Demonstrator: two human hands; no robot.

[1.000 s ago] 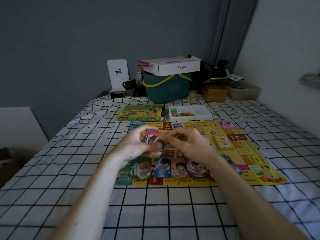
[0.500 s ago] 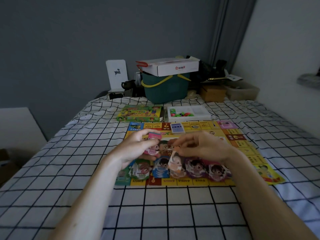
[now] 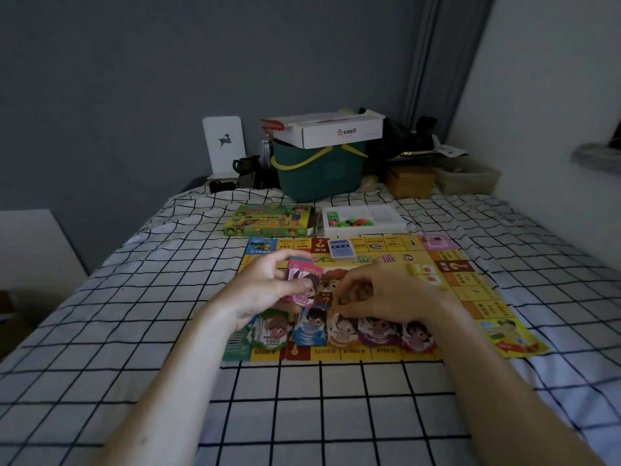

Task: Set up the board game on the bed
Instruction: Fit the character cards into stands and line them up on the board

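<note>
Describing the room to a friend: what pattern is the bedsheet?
The bedsheet is white with a thin black grid, seen in the head view.

Your left hand (image 3: 265, 290) grips a stack of play money (image 3: 302, 284) above the game board (image 3: 470, 294), which lies flat on the checked bedsheet (image 3: 134, 314). Your right hand (image 3: 386, 294) hovers just beside it, fingers curled down over the orange pile (image 3: 341, 331) in the row of money piles along the board's near edge; whether it pinches a note is unclear. A blue card deck (image 3: 341, 249) rests near the board's far edge. Beyond it sit the game box (image 3: 268, 220) and a white tray (image 3: 364, 218) of coloured pieces, side by side.
</note>
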